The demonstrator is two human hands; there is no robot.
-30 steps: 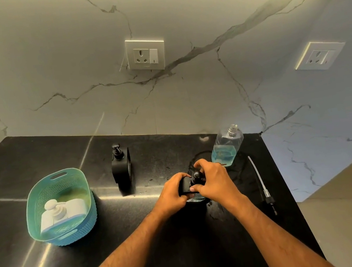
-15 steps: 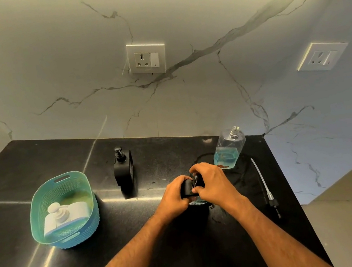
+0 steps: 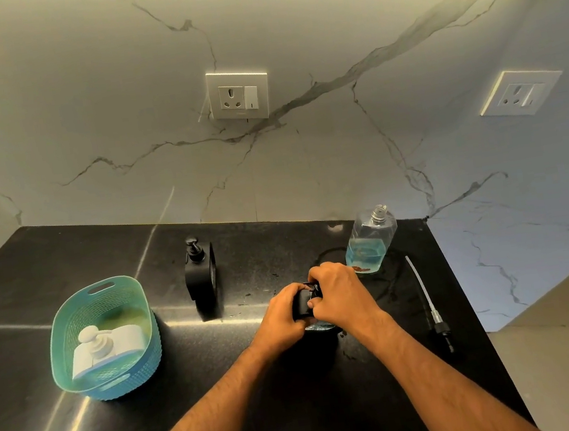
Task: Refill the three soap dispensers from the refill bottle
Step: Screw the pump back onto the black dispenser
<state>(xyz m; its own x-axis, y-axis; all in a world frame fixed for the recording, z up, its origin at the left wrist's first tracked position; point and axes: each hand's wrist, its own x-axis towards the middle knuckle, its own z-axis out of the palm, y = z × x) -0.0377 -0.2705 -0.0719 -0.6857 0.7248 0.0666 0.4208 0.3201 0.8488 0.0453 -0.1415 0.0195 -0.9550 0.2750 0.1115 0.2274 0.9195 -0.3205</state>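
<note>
Both hands close around a black soap dispenser [image 3: 303, 304] at the middle of the dark counter. My left hand [image 3: 280, 317] grips its body and my right hand [image 3: 339, 295] grips its pump top; most of it is hidden. Just behind stands the clear refill bottle [image 3: 371, 239], uncapped, holding blue liquid in its lower part. A second black dispenser [image 3: 200, 276] stands upright to the left. A white dispenser [image 3: 101, 347] lies in a teal basket [image 3: 70, 321] at the far left.
A loose pump with a long white tube [image 3: 428, 300] lies near the counter's right edge. Small wet spots mark the counter [image 3: 228, 390] around the hands. Marble walls with a socket [image 3: 238, 95] close the back and right.
My hands stay on the black dispenser, with the right hand shifting slightly on its top. The view has tilted a little, so everything sits lower in frame.
</note>
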